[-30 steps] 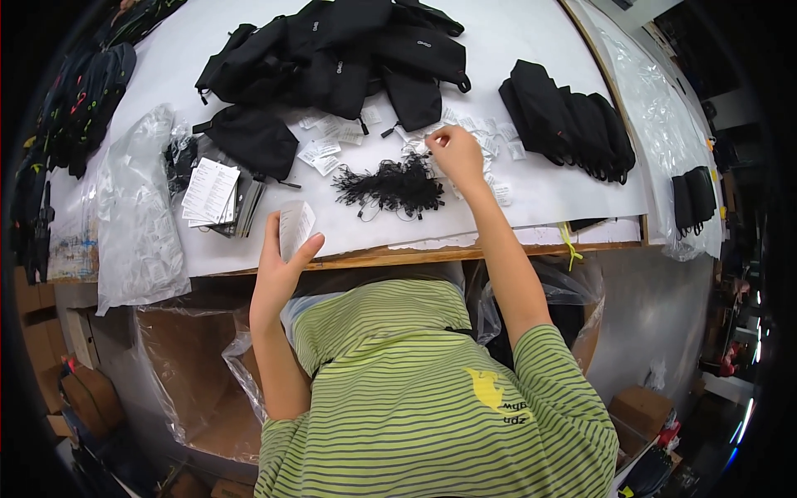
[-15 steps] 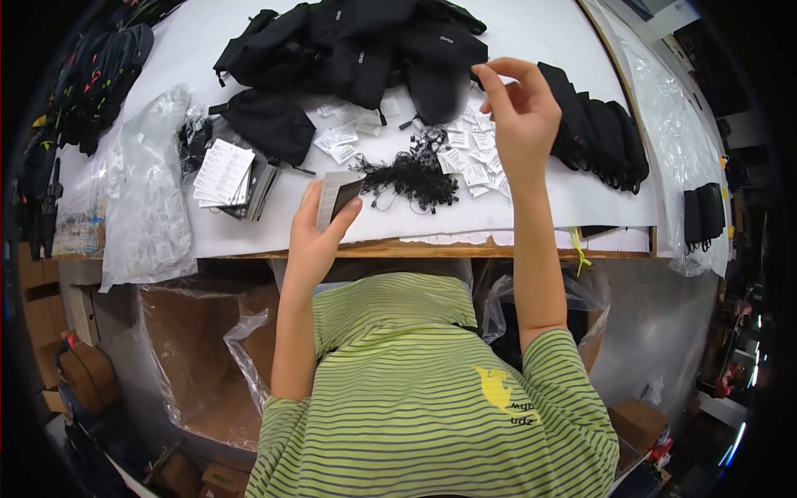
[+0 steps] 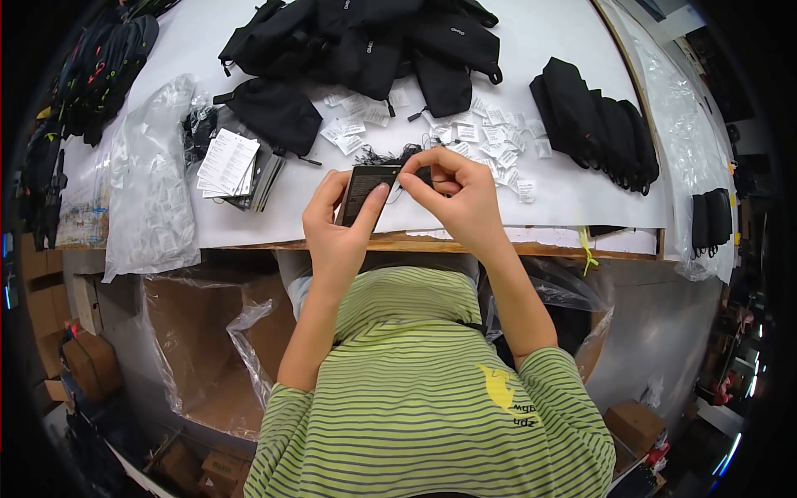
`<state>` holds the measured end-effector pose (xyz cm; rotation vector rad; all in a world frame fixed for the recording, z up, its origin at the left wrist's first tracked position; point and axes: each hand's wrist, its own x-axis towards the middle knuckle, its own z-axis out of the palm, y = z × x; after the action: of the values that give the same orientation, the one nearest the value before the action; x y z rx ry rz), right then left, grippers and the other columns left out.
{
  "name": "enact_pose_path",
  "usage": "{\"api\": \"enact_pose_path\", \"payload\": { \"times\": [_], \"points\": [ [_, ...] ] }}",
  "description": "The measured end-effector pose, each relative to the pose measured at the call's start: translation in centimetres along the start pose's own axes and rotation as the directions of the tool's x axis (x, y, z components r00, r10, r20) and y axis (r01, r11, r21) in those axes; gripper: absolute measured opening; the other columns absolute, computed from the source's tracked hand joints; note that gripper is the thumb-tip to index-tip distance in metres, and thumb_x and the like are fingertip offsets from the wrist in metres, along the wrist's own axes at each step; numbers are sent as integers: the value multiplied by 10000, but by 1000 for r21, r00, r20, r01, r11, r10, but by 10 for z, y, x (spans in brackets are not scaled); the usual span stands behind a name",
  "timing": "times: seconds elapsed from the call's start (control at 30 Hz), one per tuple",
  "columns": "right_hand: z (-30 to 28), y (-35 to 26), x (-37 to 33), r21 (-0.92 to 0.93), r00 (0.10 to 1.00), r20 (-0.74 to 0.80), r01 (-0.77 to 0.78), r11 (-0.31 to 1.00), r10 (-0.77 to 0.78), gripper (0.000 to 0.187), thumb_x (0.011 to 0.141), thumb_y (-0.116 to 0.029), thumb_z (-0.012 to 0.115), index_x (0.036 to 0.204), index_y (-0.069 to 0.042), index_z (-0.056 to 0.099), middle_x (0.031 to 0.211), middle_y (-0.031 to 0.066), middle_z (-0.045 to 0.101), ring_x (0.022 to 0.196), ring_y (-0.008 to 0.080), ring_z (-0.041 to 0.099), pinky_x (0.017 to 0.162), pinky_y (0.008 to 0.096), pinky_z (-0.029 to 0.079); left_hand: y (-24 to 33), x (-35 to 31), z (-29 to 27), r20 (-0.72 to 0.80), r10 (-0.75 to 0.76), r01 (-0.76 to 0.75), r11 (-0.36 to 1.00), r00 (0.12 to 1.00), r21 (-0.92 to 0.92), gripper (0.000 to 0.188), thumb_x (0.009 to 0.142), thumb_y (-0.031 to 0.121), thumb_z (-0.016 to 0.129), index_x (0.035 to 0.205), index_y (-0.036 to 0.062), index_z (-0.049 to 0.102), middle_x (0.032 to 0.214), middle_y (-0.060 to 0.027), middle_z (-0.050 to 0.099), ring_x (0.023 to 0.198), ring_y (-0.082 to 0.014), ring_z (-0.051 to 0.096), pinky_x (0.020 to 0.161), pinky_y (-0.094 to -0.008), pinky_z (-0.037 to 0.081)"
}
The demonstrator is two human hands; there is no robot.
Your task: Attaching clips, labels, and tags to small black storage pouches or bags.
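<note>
My left hand [image 3: 336,241] grips a dark hang tag [image 3: 362,178] with small print, its thumb across the face. At the tag's upper right corner, my right hand [image 3: 463,199] pinches a thin cord, and a fine loop shows just below the fingertips. Behind my hands lies a tangle of black tag cords [image 3: 383,158], partly hidden by them. Small white printed packets [image 3: 498,137] are scattered beyond it. To the left sits a stack of hang tags [image 3: 228,162], white-faced on top and dark below.
Black fabric pouches [image 3: 365,50] are heaped at the far side; one black pouch [image 3: 274,116] lies nearer. More black pouches [image 3: 594,129] stand in a row at right. A transparent plastic bag [image 3: 154,191] lies at left. Below the table's wooden edge [image 3: 498,246] stands a plastic-lined carton [image 3: 199,332].
My right hand has come down and left from above the packets to the tag's corner. The left hand has shifted slightly right, and the tag's dark face is now turned up.
</note>
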<state>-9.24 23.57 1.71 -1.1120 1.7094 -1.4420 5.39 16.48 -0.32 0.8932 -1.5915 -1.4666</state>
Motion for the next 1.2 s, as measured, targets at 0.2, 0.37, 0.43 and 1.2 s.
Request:
{"api": "enact_pose_path", "payload": {
  "times": [0.2,0.37,0.43,1.2],
  "points": [
    [2,-1,-1,-31,1000,-5,-7,1000,7,108,786,-98,714,841,-22,661,567,-89,291,520,16,242,482,207,187,-1,-1,0,-48,98,-90,987,994,135,126,782,46,711,867,-7,635,732,-13,525,650,-83,461,587,-212,365],
    [2,1,0,-50,1000,-8,-17,999,17,109,790,-93,713,852,-19,663,560,-86,286,516,19,240,478,211,188,1,1,1,2,256,-249,939,967,238,168,760,-3,711,919,51,703,768,-21,552,688,-105,492,610,-242,409],
    [1,1,-1,-58,1000,-9,-2,998,2,106,789,-89,714,851,-21,661,558,-87,290,515,20,242,477,212,189,2,1,-1,26,277,-275,934,961,230,184,749,-13,716,916,62,710,782,-25,559,704,-105,507,620,-242,419],
    [-21,13,6,-79,927,373,5,997,25,120,809,-132,707,846,-47,631,576,-67,427,521,13,324,485,208,237,-8,15,-17,501,-89,117,993,861,-25,119,932,123,569,934,6,550,790,0,539,716,-49,498,680,-206,427]
  ]
}}
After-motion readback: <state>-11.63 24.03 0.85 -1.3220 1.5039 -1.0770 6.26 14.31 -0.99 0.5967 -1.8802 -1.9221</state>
